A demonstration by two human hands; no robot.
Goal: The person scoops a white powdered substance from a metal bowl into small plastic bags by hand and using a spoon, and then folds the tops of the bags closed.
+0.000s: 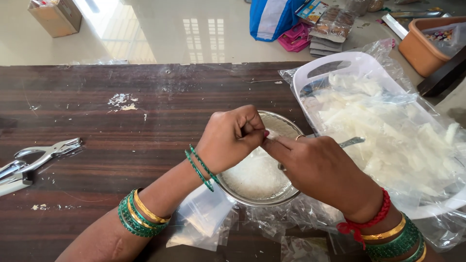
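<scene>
Metal pliers [36, 162] lie left; orange tub [423, 48] beyond.

Place: a home workroom used for small-scale packing
Surface: worn dark wooden table [121, 145]
Floor: pale glossy tiles [194, 34]
Clutter: cardboard box [56, 17], orange tub [420, 48], packets [332, 24] lying loose

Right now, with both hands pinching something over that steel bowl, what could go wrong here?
1. The left hand and right hand meet right above the steel bowl of white grains; a bump might tip it.
2. A spoon handle juts out by the right hand and could get knocked.
3. Loose clear plastic bags lie under the wrists and may slide off the table.
</scene>
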